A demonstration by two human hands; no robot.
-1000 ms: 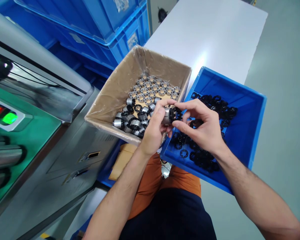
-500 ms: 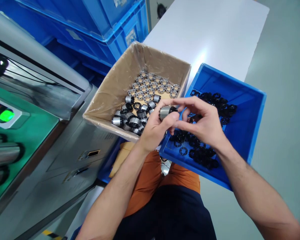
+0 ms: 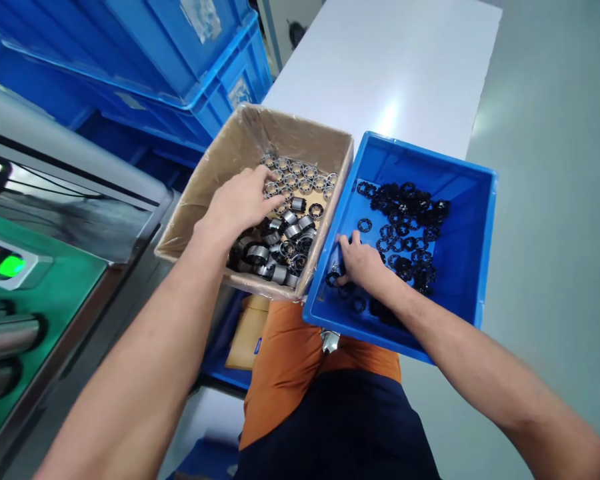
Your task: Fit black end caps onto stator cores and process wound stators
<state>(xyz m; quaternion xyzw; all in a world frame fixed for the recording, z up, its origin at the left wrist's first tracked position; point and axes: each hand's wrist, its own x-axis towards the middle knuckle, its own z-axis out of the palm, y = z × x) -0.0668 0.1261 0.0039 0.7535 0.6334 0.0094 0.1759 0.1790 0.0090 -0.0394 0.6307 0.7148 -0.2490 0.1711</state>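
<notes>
My left hand [image 3: 245, 200] reaches into the cardboard box [image 3: 215, 150], its thumb and fingers apart over the near-left rows of silver metal ring cores [image 3: 296, 168]. No part shows in its grasp. In the nearer half of that box lie metal cores with black end pieces [image 3: 257, 254], in a loose pile. My right hand [image 3: 359, 263] is down in the blue bin [image 3: 460, 267] near its left wall, fingers curved and apart among black plastic rings [image 3: 365, 225]. Its fingertips touch or nearly touch rings there, and part of them is hidden.
A white table [image 3: 395, 60] extends behind the box and bin. Stacked blue crates [image 3: 220, 87] stand at the back left. On the left is a machine with a green panel [image 3: 55, 267] and a lit green button [image 3: 11, 267]. A brown packet [image 3: 247, 333] lies below the box.
The metal core with a black end has left my left hand. My hands have moved apart, the left into the cardboard box, the right down into the blue bin. The view has shifted.
</notes>
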